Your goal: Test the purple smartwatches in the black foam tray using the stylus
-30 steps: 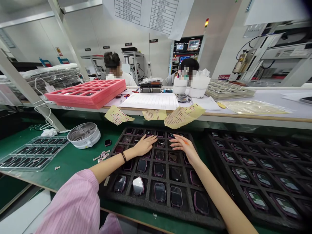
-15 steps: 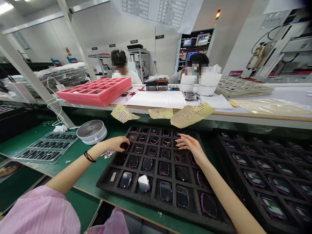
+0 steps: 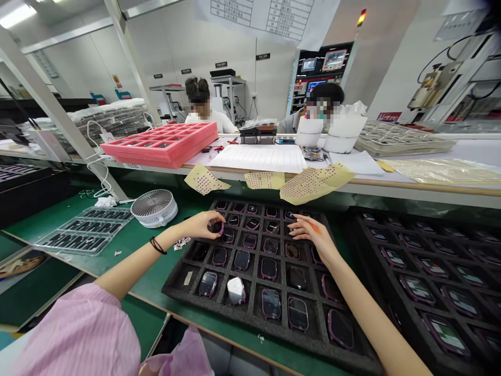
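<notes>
1 watch (image 3: pixel 217 227) w/ purple rim in L hand (image 3: pixel 201 225) — fingertips closed round its edge, at back-L part of the near foam tray (image 3: pixel 253 282); can't tell if it's clear of the slot. R hand (image 3: pixel 311 235) over tray's R side, fingers loosely bent, orange strip (image 3: pixel 314 228) across them — can't tell if gripped. Bright watch (image 3: pixel 236 290) sits tilted in front row. White fan (image 3: pixel 154 209) L of tray, 2nd tray (image 3: pixel 385 286) w/ more watches to R

Left grip (image 3: pixel 202 224) holds watch (image 3: pixel 216 227) over black tray (image 3: pixel 250 316).
</notes>
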The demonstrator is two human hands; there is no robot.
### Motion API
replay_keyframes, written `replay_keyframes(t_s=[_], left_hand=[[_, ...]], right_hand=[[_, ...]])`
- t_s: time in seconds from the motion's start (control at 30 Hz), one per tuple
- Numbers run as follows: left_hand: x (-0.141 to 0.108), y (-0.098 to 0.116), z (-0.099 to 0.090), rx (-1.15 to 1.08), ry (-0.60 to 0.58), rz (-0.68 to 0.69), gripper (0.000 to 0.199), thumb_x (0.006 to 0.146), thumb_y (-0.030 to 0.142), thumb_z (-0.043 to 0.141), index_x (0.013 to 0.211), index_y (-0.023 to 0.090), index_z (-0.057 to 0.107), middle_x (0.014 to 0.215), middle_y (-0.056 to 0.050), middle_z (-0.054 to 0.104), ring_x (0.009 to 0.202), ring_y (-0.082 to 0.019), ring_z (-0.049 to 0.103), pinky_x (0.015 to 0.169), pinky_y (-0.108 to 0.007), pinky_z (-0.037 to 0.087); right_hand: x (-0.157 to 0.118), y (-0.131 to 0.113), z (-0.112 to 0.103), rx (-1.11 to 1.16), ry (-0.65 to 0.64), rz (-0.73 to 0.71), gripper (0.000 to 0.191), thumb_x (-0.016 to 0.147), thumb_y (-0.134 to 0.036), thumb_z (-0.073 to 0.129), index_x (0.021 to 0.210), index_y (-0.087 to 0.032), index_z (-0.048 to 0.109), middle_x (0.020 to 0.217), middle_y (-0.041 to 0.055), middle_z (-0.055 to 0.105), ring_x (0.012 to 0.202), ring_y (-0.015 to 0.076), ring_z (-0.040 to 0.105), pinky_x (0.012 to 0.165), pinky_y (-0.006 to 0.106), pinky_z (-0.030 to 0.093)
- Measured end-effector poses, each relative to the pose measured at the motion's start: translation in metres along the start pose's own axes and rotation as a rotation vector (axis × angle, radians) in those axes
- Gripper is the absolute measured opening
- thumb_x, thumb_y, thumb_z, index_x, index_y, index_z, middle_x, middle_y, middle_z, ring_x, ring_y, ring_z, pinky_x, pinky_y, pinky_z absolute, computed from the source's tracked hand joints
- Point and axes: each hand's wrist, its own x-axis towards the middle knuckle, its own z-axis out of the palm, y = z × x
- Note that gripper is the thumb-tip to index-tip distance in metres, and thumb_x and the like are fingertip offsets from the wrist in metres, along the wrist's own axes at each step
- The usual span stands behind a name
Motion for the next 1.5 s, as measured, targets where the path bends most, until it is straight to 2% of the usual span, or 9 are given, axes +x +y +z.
replay_keyframes(t_s=[0.23,0.4,0.53,0.73,0.83,0.93,1.1,1.3,1.5], left_hand=[[0.031,0.023,0.025,0.202,-0.183,0.061,0.040,0.068,0.019,0.072,0.107,0.017,0.064,0.104,-0.007,0.070,0.092,-0.024,0.065,0.080,-0.028,0.047],[0.036,0.029,0.012,0.213,-0.178,0.131,0.036,0.067,0.020,0.075,0.102,0.018,0.067,0.101,-0.005,0.071,0.091,-0.022,0.066,0.079,-0.026,0.047],[0.049,0.048,0.004,0.114,-0.112,0.211,0.040,0.069,0.024,0.076,0.107,0.018,0.065,0.104,-0.005,0.070,0.091,-0.019,0.066,0.079,-0.023,0.046],[0.071,0.067,0.031,0.193,-0.293,0.281,0.047,0.066,0.014,0.075,0.111,0.015,0.064,0.105,-0.008,0.071,0.094,-0.024,0.066,0.080,-0.027,0.048],[0.069,0.062,0.041,0.190,-0.247,0.275,0.048,0.066,0.016,0.076,0.113,0.016,0.064,0.108,-0.008,0.070,0.097,-0.024,0.066,0.081,-0.027,0.047],[0.065,0.058,0.039,0.130,-0.187,0.261,0.046,0.066,0.019,0.077,0.111,0.017,0.066,0.108,-0.007,0.071,0.095,-0.023,0.067,0.083,-0.026,0.047],[0.077,0.077,0.027,0.103,-0.128,0.281,0.046,0.066,0.021,0.078,0.111,0.016,0.067,0.107,-0.008,0.071,0.095,-0.023,0.067,0.082,-0.026,0.047],[0.108,0.110,0.039,0.193,-0.249,0.411,0.044,0.066,0.019,0.078,0.109,0.015,0.067,0.102,-0.010,0.073,0.089,-0.024,0.067,0.077,-0.028,0.048],[0.107,0.111,0.049,0.195,-0.263,0.455,0.050,0.060,0.014,0.079,0.108,0.020,0.066,0.100,-0.005,0.072,0.090,-0.023,0.066,0.074,-0.026,0.048]], right_hand=[[0.000,0.001,0.001,0.000,-0.006,-0.005,0.043,0.075,-0.048,0.070,0.105,-0.017,0.065,0.084,0.0089,0.072,0.065,0.0192,0.068,0.059,0.032,0.056],[0.001,0.000,0.000,0.021,0.058,-0.051,0.044,0.075,-0.048,0.068,0.105,-0.015,0.065,0.080,0.0079,0.072,0.063,0.0179,0.067,0.058,0.029,0.054],[0.000,-0.002,0.000,0.044,0.070,-0.033,0.044,0.075,-0.049,0.067,0.104,-0.015,0.066,0.078,0.0079,0.072,0.062,0.0179,0.067,0.059,0.030,0.055],[0.000,-0.001,0.000,0.055,0.064,-0.018,0.043,0.073,-0.048,0.068,0.102,-0.016,0.066,0.077,0.0068,0.072,0.060,0.0177,0.066,0.057,0.030,0.054],[0.001,0.000,0.001,0.059,0.076,-0.046,0.042,0.074,-0.048,0.067,0.102,-0.016,0.066,0.076,0.0064,0.072,0.059,0.0172,0.066,0.056,0.030,0.054],[0.001,0.001,0.001,0.046,0.062,-0.064,0.044,0.073,-0.050,0.067,0.101,-0.016,0.066,0.076,0.0068,0.072,0.059,0.0173,0.066,0.056,0.030,0.054],[0.000,0.004,0.000,-0.012,0.066,-0.096,0.046,0.074,-0.052,0.067,0.101,-0.015,0.065,0.076,0.0073,0.071,0.059,0.0176,0.066,0.055,0.030,0.054],[0.002,0.006,0.004,-0.072,0.121,-0.141,0.046,0.074,-0.053,0.066,0.100,-0.015,0.065,0.075,0.0060,0.069,0.056,0.0166,0.064,0.051,0.029,0.052],[-0.001,-0.001,0.016,-0.097,0.077,-0.126,0.045,0.074,-0.051,0.066,0.102,-0.016,0.064,0.079,0.0065,0.070,0.060,0.0172,0.066,0.054,0.030,0.054]])
